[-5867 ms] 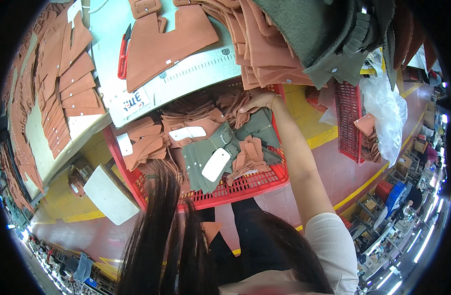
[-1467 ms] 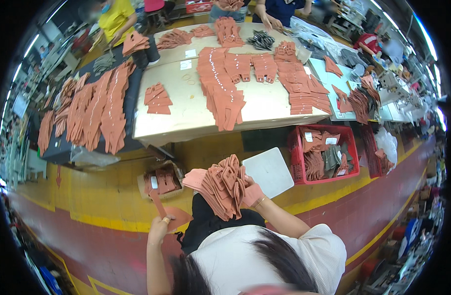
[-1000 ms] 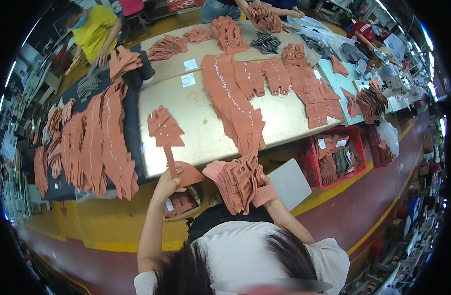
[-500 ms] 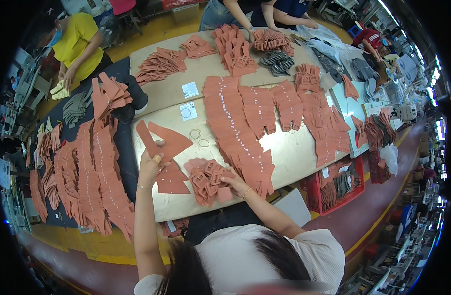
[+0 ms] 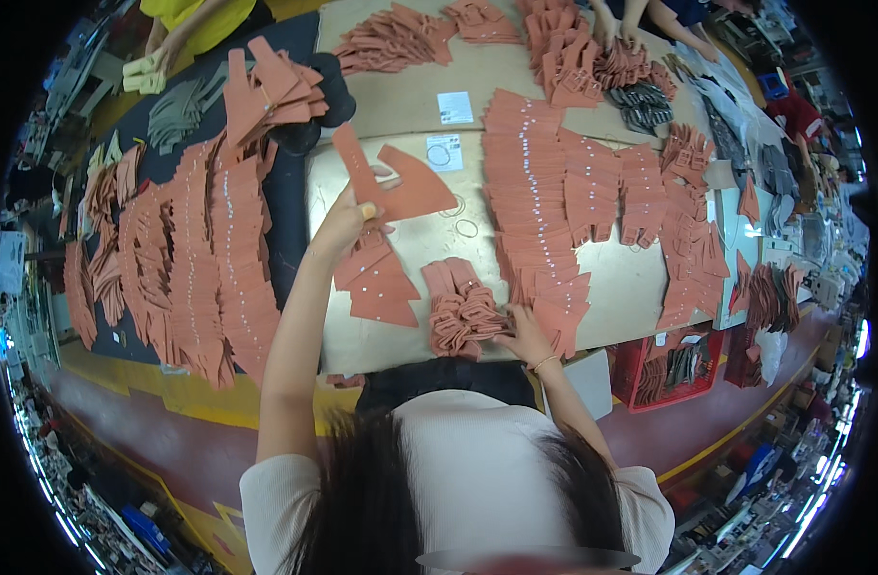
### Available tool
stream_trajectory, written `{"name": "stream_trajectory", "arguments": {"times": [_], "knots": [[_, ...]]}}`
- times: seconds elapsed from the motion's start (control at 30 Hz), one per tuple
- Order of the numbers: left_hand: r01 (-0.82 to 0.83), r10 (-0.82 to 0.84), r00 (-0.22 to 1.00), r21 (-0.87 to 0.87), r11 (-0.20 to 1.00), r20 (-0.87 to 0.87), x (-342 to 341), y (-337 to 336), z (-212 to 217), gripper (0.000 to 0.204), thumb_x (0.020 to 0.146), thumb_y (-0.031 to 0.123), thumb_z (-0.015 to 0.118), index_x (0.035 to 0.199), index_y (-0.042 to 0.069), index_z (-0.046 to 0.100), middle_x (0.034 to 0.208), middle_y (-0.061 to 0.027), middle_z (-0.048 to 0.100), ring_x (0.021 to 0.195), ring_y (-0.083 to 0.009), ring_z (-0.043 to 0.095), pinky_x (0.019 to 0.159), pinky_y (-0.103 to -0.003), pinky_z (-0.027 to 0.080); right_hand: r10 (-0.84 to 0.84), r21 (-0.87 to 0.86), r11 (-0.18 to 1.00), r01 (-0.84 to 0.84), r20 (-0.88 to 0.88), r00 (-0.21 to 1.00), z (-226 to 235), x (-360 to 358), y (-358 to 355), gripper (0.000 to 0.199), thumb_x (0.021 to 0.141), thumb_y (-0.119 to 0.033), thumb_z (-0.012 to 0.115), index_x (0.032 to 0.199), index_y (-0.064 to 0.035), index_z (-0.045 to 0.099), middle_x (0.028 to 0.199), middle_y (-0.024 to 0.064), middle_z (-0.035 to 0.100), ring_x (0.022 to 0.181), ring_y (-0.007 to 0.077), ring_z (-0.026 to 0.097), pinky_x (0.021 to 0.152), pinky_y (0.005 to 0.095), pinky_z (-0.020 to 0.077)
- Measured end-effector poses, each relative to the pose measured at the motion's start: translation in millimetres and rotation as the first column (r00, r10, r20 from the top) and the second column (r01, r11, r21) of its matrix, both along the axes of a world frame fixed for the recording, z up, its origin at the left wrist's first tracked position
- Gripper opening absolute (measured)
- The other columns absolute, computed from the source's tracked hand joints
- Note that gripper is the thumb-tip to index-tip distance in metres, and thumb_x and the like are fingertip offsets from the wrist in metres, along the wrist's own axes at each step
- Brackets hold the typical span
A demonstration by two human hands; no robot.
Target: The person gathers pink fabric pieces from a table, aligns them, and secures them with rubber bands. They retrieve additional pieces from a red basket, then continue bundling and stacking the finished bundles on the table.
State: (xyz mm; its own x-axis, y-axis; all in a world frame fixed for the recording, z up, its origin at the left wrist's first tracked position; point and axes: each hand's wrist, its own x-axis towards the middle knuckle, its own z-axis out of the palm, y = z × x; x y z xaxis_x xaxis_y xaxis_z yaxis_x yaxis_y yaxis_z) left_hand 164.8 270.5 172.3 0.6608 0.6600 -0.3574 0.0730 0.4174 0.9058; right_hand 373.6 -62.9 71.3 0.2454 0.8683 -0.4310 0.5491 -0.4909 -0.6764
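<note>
My left hand point(image 5: 348, 218) is closed on a terracotta leather-like shoe-upper piece point(image 5: 415, 187), raised over the table with its long strap pointing up and its wide flap to the right. Beneath it lie more flat pieces point(image 5: 386, 292) of that colour, with small white marks. My right hand point(image 5: 527, 337) is at the right side of a loose pile of small terracotta buckle straps point(image 5: 463, 311) by the table's near edge. Its thumb and fingers pinch a strap at the pile's edge; the fingertips are partly hidden.
Long overlapping rows of terracotta pieces point(image 5: 525, 163) lie right of centre, with others point(image 5: 194, 259) on the dark left surface. Rubber bands point(image 5: 467, 229) and a paper label point(image 5: 444, 152) lie mid-table. A red crate point(image 5: 673, 369) stands low at right. Co-workers' hands point(image 5: 619, 31) work across the table.
The whole view has shifted. My left hand has carried the upper piece farther from me, and my right hand has moved down to the near right side of the strap pile.
</note>
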Motion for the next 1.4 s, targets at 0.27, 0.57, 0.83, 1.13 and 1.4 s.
{"name": "stream_trajectory", "arguments": {"times": [0.27,0.57,0.83,1.13,1.4], "knots": [[0.162,-0.163,0.986,0.024,0.986,0.024,14.4,29.2,1.5,0.057,0.076,-0.003,0.043,0.132,0.010,0.040,0.134,-0.0153,0.047,0.124,-0.0237,0.050,0.072,-0.030,0.056,-0.164,0.173,0.951,0.256,-0.422,0.892,34.1,10.3,136.1,0.040,0.093,-0.017,0.056,0.130,-0.0031,0.046,0.125,0.0134,0.055,0.111,0.0247,0.058,0.091,0.0346,0.0468],[0.278,-0.061,0.749,0.229,0.933,-0.660,-5.1,47.0,-96.0,0.072,0.077,0.018,0.065,0.141,0.010,0.033,0.135,-0.0245,0.046,0.109,-0.0259,0.059,0.080,-0.034,0.053,-0.462,-0.272,0.883,0.383,-0.647,0.606,-25.6,3.1,254.3,0.032,0.096,-0.018,0.052,0.122,0.0009,0.049,0.115,0.0138,0.060,0.097,0.0232,0.066,0.077,0.0319,0.0552],[0.061,0.199,0.457,0.253,0.965,-0.867,-103.6,-9.9,-149.6,0.054,0.074,0.024,0.072,0.118,-0.002,0.054,0.110,-0.0206,0.063,0.101,-0.0319,0.063,0.087,-0.039,0.049,-0.394,-0.279,0.914,0.294,-0.439,0.808,-70.2,1.0,247.9,0.027,0.094,-0.015,0.055,0.115,0.0022,0.054,0.103,0.0126,0.065,0.076,0.0191,0.069,0.062,0.0272,0.0563],[-0.108,0.230,0.541,0.204,0.973,-0.809,-108.4,-12.6,-153.5,0.041,0.071,0.023,0.076,0.099,-0.004,0.062,0.095,-0.0167,0.068,0.090,-0.0251,0.066,0.080,-0.034,0.050,-0.457,-0.269,0.888,0.372,-0.598,0.658,-57.2,-4.6,261.2,0.024,0.094,-0.010,0.052,0.115,0.0035,0.053,0.103,0.0141,0.064,0.079,0.0198,0.067,0.066,0.0279,0.0572],[-0.247,0.276,0.636,0.149,0.957,-0.721,-112.3,-8.0,-162.0,0.039,0.068,0.018,0.079,0.097,-0.003,0.062,0.092,-0.0158,0.067,0.086,-0.0224,0.064,0.078,-0.031,0.048,-0.442,-0.268,0.897,0.351,-0.580,0.685,-54.3,-3.3,256.8,0.025,0.095,-0.012,0.051,0.115,0.0032,0.052,0.103,0.0129,0.064,0.081,0.0202,0.067,0.070,0.0289,0.0585]]}}
